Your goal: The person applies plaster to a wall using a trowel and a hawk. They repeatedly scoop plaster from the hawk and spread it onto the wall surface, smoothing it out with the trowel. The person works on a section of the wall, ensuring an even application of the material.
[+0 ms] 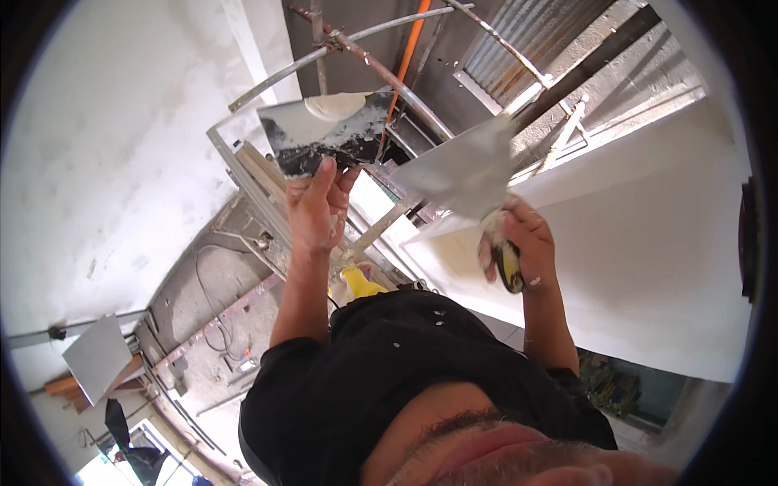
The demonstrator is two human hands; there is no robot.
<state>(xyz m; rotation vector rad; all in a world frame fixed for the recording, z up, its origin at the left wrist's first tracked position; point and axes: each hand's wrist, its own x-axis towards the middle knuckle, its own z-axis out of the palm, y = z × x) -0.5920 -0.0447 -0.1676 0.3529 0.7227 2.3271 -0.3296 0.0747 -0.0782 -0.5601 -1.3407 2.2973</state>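
Note:
My left hand (320,198) grips the near edge of a flat dark board (324,150), its thumb on top. White filler paste (336,107) is smeared over the board's far part, with a smooth rounded mound at the far edge. In my right hand (523,239) is the yellow-and-black handle of a wide putty knife (462,166). The broad pale blade points up and left, close to the board's right side; whether they touch I cannot tell. Some paste marks my right-hand fingers.
Metal scaffold poles (381,69) cross ahead, with an orange pole (413,36) among them. A white wall (105,162) rises at left; a pale wall surface (616,243) lies at right. Wooden planks (263,178) and a yellow object (361,283) sit below my hands. A cable (207,283) trails across the lower floor.

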